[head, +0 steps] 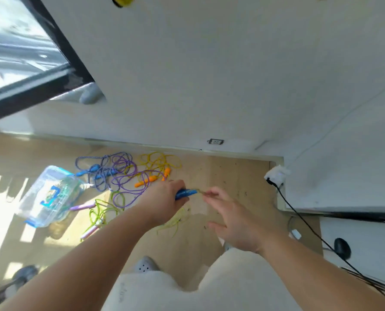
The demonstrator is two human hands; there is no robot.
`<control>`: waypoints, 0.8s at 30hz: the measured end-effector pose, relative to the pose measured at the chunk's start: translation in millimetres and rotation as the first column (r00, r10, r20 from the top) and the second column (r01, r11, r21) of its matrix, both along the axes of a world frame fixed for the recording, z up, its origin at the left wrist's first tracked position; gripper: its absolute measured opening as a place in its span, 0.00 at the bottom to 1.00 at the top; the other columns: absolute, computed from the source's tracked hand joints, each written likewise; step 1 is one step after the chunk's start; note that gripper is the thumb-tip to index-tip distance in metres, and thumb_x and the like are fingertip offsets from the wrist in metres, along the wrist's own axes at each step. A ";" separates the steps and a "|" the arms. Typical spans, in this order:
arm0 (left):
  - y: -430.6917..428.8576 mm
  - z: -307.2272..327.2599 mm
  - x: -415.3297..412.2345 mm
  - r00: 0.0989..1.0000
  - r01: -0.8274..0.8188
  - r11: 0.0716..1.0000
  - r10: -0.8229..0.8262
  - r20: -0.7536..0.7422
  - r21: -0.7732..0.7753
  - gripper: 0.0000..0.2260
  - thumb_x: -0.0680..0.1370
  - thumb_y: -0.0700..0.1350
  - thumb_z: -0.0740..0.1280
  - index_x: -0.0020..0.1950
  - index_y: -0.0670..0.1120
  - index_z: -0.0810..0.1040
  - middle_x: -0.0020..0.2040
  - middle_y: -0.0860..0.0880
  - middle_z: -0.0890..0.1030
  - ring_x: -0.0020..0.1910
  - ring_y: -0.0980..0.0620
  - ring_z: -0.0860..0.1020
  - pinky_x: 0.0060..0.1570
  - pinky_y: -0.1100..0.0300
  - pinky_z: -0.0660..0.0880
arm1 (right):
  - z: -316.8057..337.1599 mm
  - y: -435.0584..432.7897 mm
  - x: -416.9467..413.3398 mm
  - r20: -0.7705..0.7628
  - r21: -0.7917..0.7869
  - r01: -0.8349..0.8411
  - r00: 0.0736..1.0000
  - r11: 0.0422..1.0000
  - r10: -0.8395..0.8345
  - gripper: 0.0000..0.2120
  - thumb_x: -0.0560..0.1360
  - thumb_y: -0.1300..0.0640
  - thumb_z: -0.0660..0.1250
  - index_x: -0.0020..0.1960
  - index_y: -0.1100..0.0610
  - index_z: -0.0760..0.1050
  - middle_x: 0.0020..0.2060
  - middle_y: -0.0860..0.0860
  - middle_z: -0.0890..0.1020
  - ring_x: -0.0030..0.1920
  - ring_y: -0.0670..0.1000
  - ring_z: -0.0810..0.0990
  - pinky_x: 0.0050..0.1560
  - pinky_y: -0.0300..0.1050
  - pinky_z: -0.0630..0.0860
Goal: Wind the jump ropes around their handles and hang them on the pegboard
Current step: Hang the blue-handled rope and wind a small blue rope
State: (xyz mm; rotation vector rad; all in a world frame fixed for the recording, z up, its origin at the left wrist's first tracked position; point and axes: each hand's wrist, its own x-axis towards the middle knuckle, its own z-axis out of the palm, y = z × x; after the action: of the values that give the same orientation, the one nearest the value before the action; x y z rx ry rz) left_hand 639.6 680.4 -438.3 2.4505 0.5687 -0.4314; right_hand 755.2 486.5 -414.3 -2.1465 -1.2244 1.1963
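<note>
at the far left a clear plastic box [50,196] lies on the wooden floor [231,176]. just right of it are the jump ropes not yet wound: a blue-and-white rope [87,171], a purple rope [82,207], a green rope [92,230] and a yellow rope with orange handles [145,181], all loose and overlapping.

our left hand [164,198] is clamped round a blue handle [187,193], held level above the floor. a yellow-green cord [178,221] leaves the handle's tip and hangs in a blurred loop beneath.

our right hand [229,221] sits just beside the tip, apart from the left, with its thumb spread wide. its fingertips reach the cord, but we cannot tell whether they hold it.

we judge the winding is just beginning. to do it well, we should keep the left grip firm and draw the cord taut with the right. each turn should lie snug against the last, with the hanging slack kept clear of the ropes below.

a black cable [299,214] runs along the right. we cannot make out a pegboard.
</note>
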 end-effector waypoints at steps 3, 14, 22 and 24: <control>-13.4 109.1 -26.7 0.990 0.140 0.989 -0.138 -0.038 0.045 0.07 0.81 0.55 0.65 0.53 0.53 0.77 0.49 0.52 0.80 0.49 0.46 0.78 0.46 0.52 0.76 | 87.2 -23.3 -26.8 -0.074 0.005 0.179 0.981 0.984 -0.179 0.07 0.76 0.50 0.73 0.53 0.44 0.80 0.65 0.38 0.72 0.66 0.39 0.71 0.68 0.38 0.67; -89.6 307.8 -77.7 0.991 -0.005 0.994 0.020 0.129 -0.111 0.13 0.69 0.56 0.79 0.41 0.55 0.76 0.33 0.52 0.79 0.29 0.58 0.72 0.33 0.61 0.71 | 261.8 -71.4 -74.5 -0.264 0.255 0.270 0.943 0.929 -0.201 0.01 0.80 0.52 0.68 0.50 0.47 0.78 0.38 0.52 0.79 0.38 0.53 0.76 0.45 0.53 0.76; -200.1 320.5 -83.2 0.950 -0.117 0.982 0.068 0.304 0.147 0.19 0.68 0.69 0.71 0.46 0.57 0.75 0.38 0.57 0.76 0.36 0.58 0.72 0.40 0.59 0.69 | 297.4 -152.9 -56.2 -0.358 0.294 0.461 0.865 0.837 -0.351 0.10 0.82 0.52 0.64 0.46 0.57 0.76 0.29 0.43 0.74 0.30 0.43 0.74 0.41 0.50 0.79; -224.8 317.3 -81.1 0.927 -0.175 0.936 0.053 0.370 0.305 0.22 0.69 0.71 0.65 0.52 0.57 0.77 0.42 0.59 0.77 0.42 0.55 0.72 0.46 0.56 0.70 | 298.8 -170.1 -58.1 -0.337 0.294 0.494 0.855 0.818 -0.395 0.11 0.81 0.49 0.64 0.46 0.54 0.76 0.29 0.43 0.75 0.30 0.42 0.74 0.36 0.40 0.76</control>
State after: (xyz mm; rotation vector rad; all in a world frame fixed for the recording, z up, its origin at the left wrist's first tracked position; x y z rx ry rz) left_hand 558.5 455.6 -121.0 2.7050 0.6658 0.1786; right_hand 697.1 316.4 -115.5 -1.7833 -0.6982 0.9133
